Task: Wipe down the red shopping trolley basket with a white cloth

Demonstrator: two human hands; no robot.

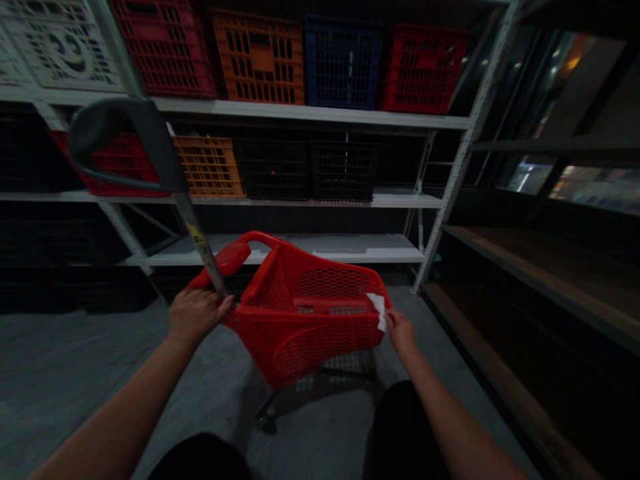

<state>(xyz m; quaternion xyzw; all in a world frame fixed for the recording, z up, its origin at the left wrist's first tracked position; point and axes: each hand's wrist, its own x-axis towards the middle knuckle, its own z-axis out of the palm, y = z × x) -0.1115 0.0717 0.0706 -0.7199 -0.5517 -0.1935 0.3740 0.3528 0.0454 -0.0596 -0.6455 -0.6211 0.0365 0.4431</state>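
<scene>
A red plastic shopping cart (310, 340) stands in front of me, its basket opening facing up. My left hand (197, 312) is closed on the red handle (227, 260) at the cart's left end, beside the foot of a slanted metal pole (197, 237). That pole carries a dark grey loop grip (160, 147) at its upper part. At the basket's far right corner, my right hand (399, 328) pinches a white cloth (379, 307), possibly a paper wipe. The cloth lies over the rim, touching it. Inside the basket I see no goods.
White metal shelving (300, 111) stands behind the cart, holding a white crate (70, 50), orange crate (260, 60), blue crate (343, 63) and red crate (425, 67). Black crates (345, 170) sit lower. Dark wooden shelves (550, 273) line the right. The floor (100, 373) is concrete.
</scene>
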